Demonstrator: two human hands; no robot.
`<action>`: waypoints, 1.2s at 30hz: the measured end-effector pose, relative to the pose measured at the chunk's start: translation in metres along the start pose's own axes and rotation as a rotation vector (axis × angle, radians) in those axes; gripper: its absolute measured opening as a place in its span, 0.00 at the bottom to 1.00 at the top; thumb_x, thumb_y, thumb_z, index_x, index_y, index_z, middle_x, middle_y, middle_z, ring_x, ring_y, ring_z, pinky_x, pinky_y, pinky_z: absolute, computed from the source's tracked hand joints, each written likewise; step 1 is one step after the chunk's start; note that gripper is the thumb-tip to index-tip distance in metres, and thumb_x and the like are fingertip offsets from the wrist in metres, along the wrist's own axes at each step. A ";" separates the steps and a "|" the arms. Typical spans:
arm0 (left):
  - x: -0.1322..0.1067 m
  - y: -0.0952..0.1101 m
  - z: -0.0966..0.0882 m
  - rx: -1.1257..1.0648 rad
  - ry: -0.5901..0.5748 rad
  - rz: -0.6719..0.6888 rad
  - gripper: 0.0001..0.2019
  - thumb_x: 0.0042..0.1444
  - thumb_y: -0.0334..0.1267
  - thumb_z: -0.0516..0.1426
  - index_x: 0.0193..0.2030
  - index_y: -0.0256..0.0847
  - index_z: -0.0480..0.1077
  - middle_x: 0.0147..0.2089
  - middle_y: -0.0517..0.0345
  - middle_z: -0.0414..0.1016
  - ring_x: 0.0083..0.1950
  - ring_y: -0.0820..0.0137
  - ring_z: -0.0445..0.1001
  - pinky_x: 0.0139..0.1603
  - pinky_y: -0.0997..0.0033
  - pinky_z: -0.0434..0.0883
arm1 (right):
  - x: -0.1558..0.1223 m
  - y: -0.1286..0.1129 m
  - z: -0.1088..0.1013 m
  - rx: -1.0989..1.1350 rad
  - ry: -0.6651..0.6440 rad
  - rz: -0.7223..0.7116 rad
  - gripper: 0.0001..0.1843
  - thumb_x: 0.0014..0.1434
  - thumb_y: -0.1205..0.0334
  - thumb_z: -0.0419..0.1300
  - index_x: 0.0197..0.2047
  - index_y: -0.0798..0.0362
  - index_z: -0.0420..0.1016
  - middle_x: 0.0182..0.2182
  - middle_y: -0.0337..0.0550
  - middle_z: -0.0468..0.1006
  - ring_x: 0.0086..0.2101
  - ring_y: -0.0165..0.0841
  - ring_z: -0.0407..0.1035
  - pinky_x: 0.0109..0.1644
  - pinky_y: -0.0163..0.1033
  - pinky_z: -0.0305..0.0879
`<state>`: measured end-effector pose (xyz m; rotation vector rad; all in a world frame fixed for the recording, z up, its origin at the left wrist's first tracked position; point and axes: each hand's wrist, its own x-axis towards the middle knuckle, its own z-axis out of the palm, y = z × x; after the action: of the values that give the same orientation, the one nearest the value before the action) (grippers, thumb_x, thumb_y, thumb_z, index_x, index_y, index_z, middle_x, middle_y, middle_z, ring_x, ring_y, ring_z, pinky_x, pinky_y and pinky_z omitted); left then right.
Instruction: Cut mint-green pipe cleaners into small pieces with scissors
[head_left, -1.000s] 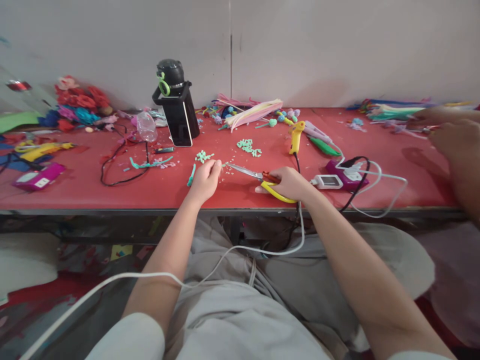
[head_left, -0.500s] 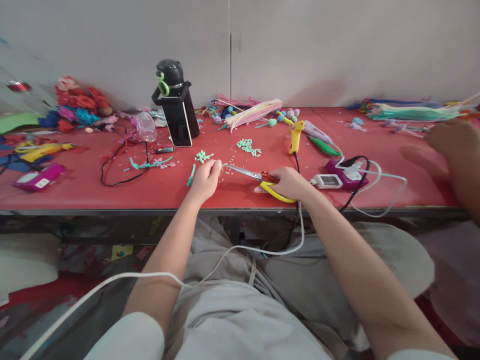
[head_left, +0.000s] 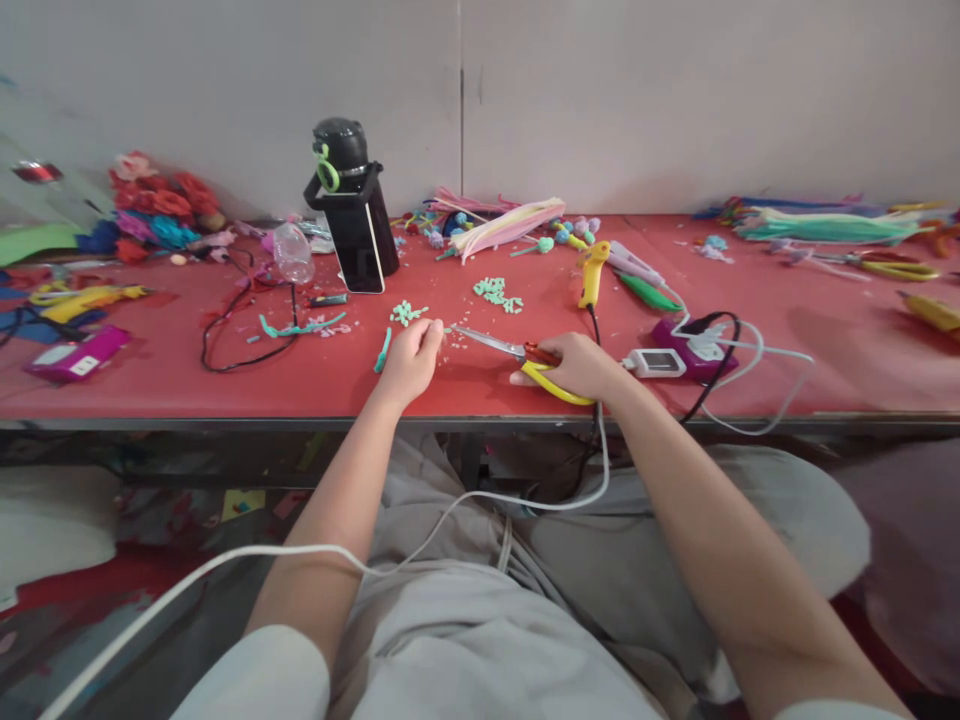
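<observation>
My right hand is wrapped round the yellow and orange handles of a pair of scissors, whose blades point left. Close to the blade tips, my left hand pinches a small green piece of pipe cleaner; only its end shows past the fingers. Beyond the hands lie two heaps of short green pieces, the left heap and the right heap. A longer teal strip rests just left of my left hand. Tiny pale bits are scattered under the blades.
A black bottle has a phone leaning on it. A yellow glue gun stands beyond my right hand, near a purple power box with cables. Pipe cleaner bundles lie at back right. A white cable crosses my lap.
The other person's hand and arm at the far right have left the view, and scissors with yellow handles now show there. My own hands have barely moved.
</observation>
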<state>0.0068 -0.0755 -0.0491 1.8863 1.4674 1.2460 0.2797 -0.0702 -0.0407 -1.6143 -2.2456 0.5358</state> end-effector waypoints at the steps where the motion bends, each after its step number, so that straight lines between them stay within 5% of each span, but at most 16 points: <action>1: 0.000 0.000 0.000 0.000 0.001 -0.001 0.19 0.72 0.44 0.50 0.28 0.43 0.59 0.25 0.62 0.60 0.29 0.70 0.63 0.34 0.67 0.60 | 0.000 0.000 0.000 -0.007 -0.003 -0.002 0.41 0.43 0.17 0.62 0.22 0.49 0.59 0.21 0.36 0.59 0.26 0.31 0.53 0.30 0.41 0.45; 36: 0.000 0.002 0.000 0.033 0.007 -0.004 0.19 0.72 0.43 0.50 0.27 0.43 0.59 0.25 0.61 0.61 0.30 0.69 0.63 0.34 0.66 0.60 | 0.002 0.001 0.001 -0.014 -0.004 0.015 0.41 0.42 0.17 0.62 0.22 0.49 0.58 0.21 0.36 0.58 0.26 0.30 0.51 0.30 0.41 0.45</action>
<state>0.0074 -0.0765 -0.0478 1.9006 1.5036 1.2351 0.2801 -0.0684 -0.0419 -1.6390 -2.2472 0.5291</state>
